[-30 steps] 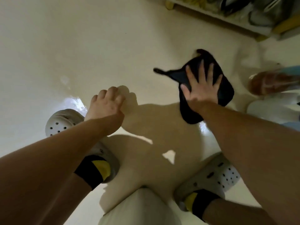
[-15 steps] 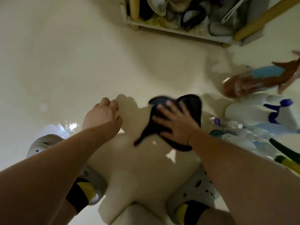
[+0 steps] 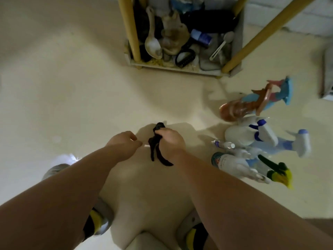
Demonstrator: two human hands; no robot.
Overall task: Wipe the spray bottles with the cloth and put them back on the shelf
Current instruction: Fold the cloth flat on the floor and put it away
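Near frame centre, the right hand [image 3: 170,141] is clenching a bunched black cloth [image 3: 156,145], no longer spread flat. At nine o'clock, the left hand [image 3: 122,143] is loosely curled, empty. Spray bottles [image 3: 239,136] are lying on the floor [image 3: 72,87] at three o'clock, below the shelf [image 3: 180,66].

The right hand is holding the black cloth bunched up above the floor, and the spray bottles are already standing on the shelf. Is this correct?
Not quite. The head view shows the right hand does hold the bunched black cloth above the floor, but the spray bottles are not on the shelf; they lie on the floor to the person's right.
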